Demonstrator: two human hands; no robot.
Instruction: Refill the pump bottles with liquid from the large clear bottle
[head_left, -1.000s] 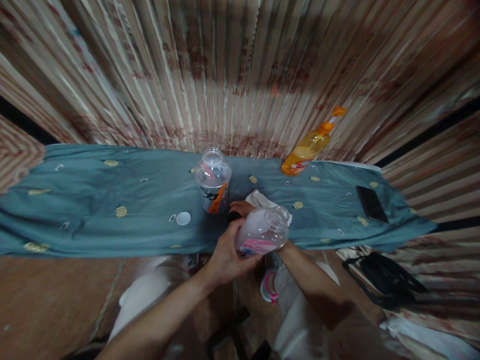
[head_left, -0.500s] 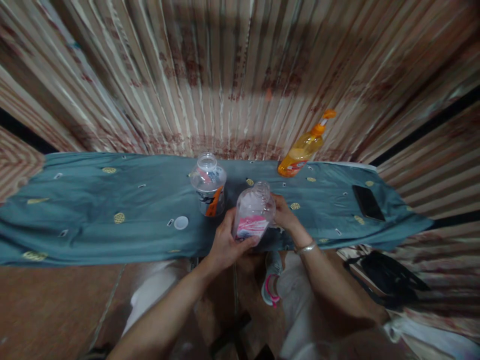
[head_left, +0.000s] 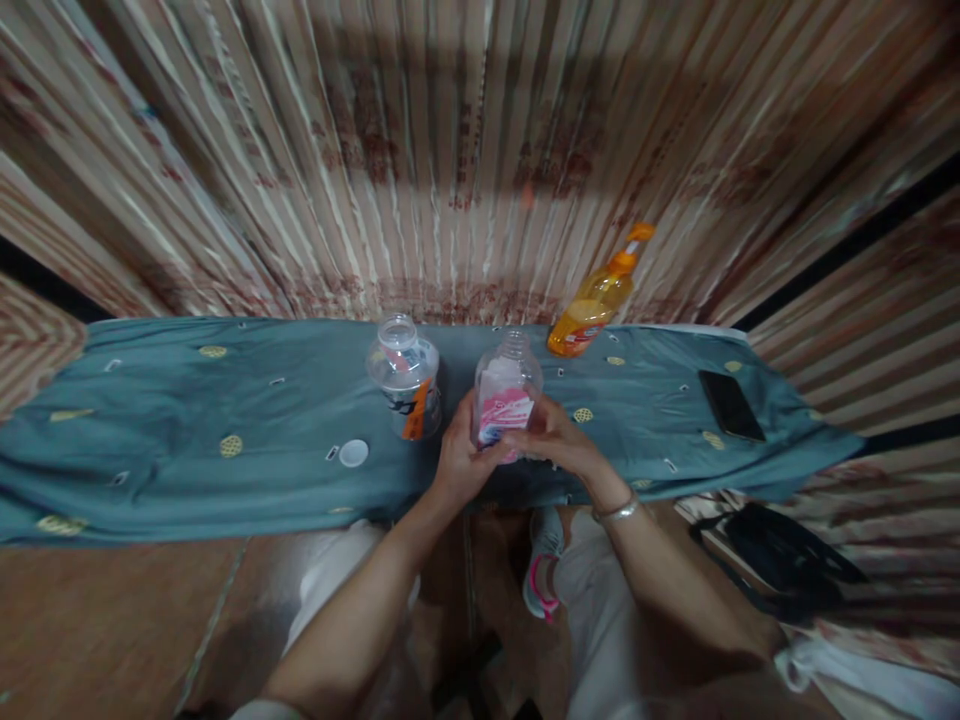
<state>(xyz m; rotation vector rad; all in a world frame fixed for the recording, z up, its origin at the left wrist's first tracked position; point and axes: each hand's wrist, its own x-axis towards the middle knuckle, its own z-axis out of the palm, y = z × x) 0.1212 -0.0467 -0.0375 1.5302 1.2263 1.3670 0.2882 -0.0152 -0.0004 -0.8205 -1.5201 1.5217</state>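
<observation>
A clear bottle with a pink and white label [head_left: 505, 402] stands nearly upright between my hands, its open neck at the top. My left hand [head_left: 466, 458] is wrapped round its left side and lower front. My right hand [head_left: 559, 438] holds the lower right side, its thumb across the front near the left thumb. Left of them a larger clear bottle with an orange and black label [head_left: 411, 400] stands uncapped. A round white cap [head_left: 354, 453] lies flat on the cloth beside it.
The table has a teal patterned cloth [head_left: 172, 400]. An orange pump bottle [head_left: 589, 315] stands behind, to the right. A black phone [head_left: 731, 405] lies at the right end. Pleated curtains rise behind the table. A black bag [head_left: 787, 550] is at the lower right.
The pink-labelled bottle has gone from tilted to nearly upright. My right hand has shifted down from near its neck to its lower side.
</observation>
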